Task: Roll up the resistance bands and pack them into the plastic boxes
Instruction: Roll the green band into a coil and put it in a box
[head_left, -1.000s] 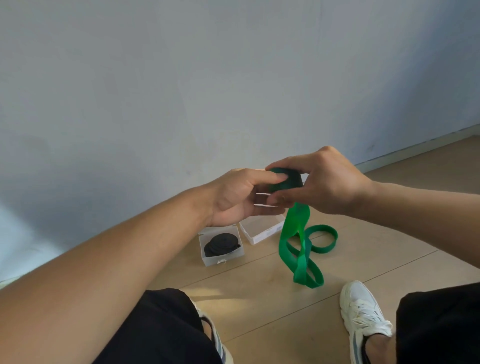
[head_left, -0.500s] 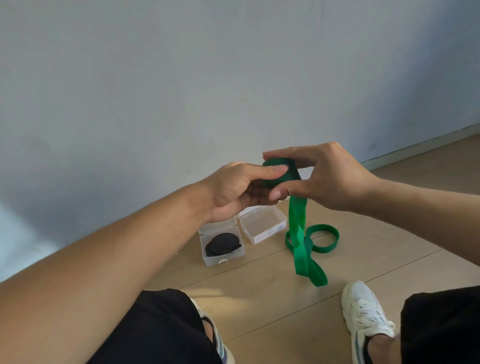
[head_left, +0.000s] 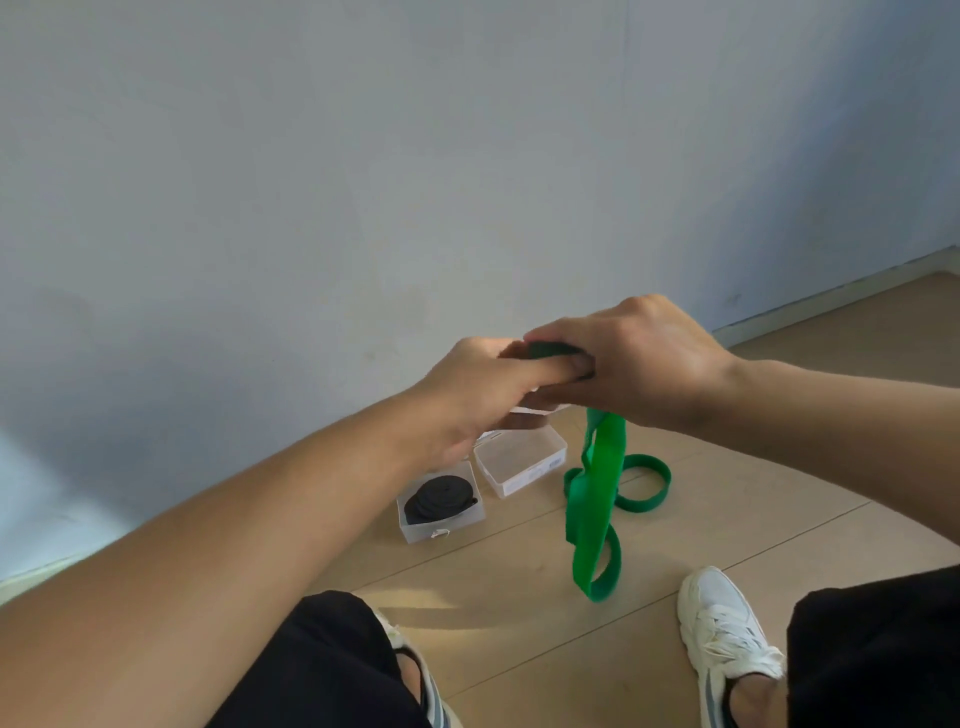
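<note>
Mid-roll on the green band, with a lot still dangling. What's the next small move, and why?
Probably keep winding: turn the roll another wrap to take up slack. Both the left hand and right hand grip the green band, whose tail hangs looped to the floor, and the empty plastic box waits below.

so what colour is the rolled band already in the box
Black: the rolled band in the left plastic box, head view.

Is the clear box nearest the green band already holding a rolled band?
No: the clear box beside the green band looks empty; the black band sits in the other box.
</note>
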